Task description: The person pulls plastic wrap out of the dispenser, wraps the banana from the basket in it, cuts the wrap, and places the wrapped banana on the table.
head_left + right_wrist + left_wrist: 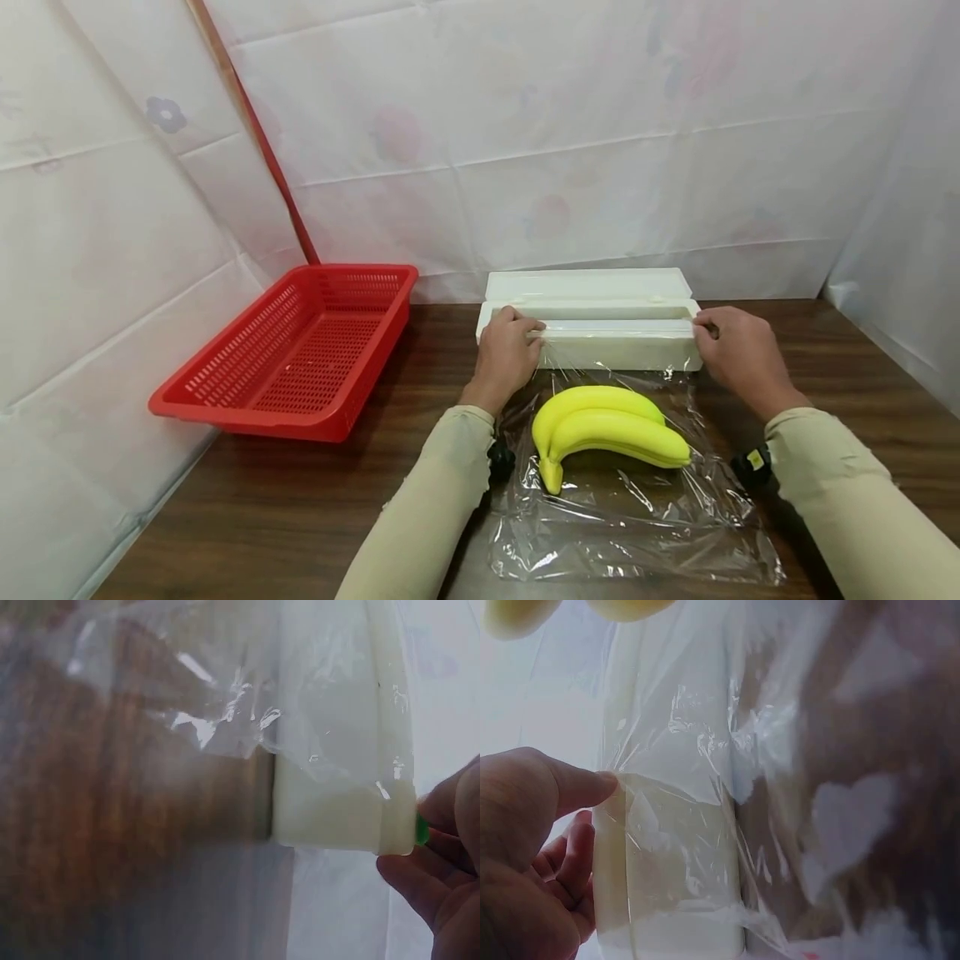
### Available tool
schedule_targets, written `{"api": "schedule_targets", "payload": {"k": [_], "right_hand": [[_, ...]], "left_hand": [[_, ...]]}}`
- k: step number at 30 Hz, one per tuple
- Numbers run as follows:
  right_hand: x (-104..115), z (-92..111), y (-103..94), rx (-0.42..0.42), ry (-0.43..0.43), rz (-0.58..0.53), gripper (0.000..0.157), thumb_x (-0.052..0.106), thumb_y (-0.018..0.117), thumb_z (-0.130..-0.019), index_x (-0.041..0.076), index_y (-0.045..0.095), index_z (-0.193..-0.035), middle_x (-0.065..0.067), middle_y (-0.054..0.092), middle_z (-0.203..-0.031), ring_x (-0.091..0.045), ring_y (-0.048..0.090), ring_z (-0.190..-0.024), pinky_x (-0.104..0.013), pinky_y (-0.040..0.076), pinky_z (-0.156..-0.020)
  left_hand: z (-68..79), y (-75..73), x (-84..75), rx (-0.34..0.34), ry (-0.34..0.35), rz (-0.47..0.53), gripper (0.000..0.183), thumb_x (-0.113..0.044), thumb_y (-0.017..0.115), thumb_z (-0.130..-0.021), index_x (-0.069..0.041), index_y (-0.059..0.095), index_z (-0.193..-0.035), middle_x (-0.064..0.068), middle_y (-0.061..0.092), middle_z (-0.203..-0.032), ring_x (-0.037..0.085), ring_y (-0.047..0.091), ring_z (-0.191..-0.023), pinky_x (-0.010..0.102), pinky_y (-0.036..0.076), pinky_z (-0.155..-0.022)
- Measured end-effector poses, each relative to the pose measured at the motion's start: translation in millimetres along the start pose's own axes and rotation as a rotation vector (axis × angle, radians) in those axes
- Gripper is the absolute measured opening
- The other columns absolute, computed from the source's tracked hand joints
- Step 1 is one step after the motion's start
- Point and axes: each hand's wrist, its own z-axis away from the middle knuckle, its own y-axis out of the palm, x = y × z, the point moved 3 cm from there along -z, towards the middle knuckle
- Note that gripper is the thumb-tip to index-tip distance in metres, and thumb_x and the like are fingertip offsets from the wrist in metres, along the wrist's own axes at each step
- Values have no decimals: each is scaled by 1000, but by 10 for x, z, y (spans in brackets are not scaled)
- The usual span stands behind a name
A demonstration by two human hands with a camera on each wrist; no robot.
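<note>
A white cling film dispenser sits at the back of the table with its lid raised. Clear cling film runs from its front edge toward me, flat on the table. On the film lies a bunch of yellow bananas, stem end at the left. At the dispenser's left end, my left hand grips the front rim, thumb on the film and fingers curled behind. My right hand is at the right end of that rim. There it pinches a small green slider, mostly hidden by the fingers.
A red plastic basket with perforated sides stands to the left on the dark wooden table. White patterned sheeting hangs behind the table and along both sides. Dark wrist devices sit at my cuffs, close to the film.
</note>
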Motion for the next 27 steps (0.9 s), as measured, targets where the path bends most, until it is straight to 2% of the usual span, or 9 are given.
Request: {"api": "schedule_targets", "payload": {"k": [2,7,9,12,14,16,18,22,27], "right_hand": [[-5,16,8,-1,16,-19,20,2,59,-93,-6,73,-105,-26,69,-109,-40,64,-88,-53,48,-71],[-58,98,-1,34,116,-82,33,8,55,-97,-2,67,-126,-20,63,-129,-24,49,-58,-33,36,-53],[-80,144,-7,55,163,-102,38,14,54,-99,0,63,-133,-20,60,-134,-21,45,-59,-32,35,-55],[-105,224,-2,97,263,-171,47,20,53,-101,-1,53,-142,-25,58,-135,-31,59,-78,-41,44,-66],[-121,283,14,113,356,-235,52,24,53,-101,-4,48,-144,-29,56,-135,-40,60,-102,-49,47,-78],[-131,303,49,135,443,-309,53,27,52,-102,-4,46,-143,-30,56,-132,-43,59,-108,-49,49,-80],[-131,293,107,167,494,-396,51,27,53,-102,-6,46,-140,-29,55,-130,-39,63,-105,-43,54,-80],[-107,254,224,287,522,-479,43,25,56,-101,-9,54,-127,-27,59,-119,-23,68,-83,-28,57,-67],[-100,224,289,375,489,-488,41,25,57,-101,-7,58,-127,-26,62,-118,-22,68,-89,-28,57,-69]], "left_hand": [[-1,0,12,3,2,6,16,-17,74,-91,-17,79,-107,3,60,-95,19,60,-87,37,51,-80],[-8,-15,21,10,14,29,16,-17,69,-94,-15,79,-107,3,60,-93,18,58,-83,35,50,-76],[-10,-28,19,13,18,40,17,-17,68,-95,-14,79,-107,3,60,-93,18,58,-80,34,50,-74],[-16,-45,16,28,29,50,18,-19,66,-96,-14,78,-108,3,59,-93,17,56,-77,32,49,-72],[-15,-58,21,37,41,56,19,-19,64,-97,-14,78,-110,4,59,-93,16,55,-76,32,48,-71],[-12,-93,46,34,45,58,20,-19,64,-97,-13,77,-111,5,60,-94,17,56,-76,33,48,-71],[-9,-136,84,23,34,58,20,-19,64,-97,-13,76,-110,6,61,-96,19,57,-78,35,49,-73],[13,-205,162,11,6,65,16,-17,65,-95,-12,74,-106,7,63,-99,21,60,-84,39,50,-79],[7,-207,212,15,23,76,7,-15,65,-94,-11,70,-96,6,61,-96,20,57,-80,37,49,-76]]}}
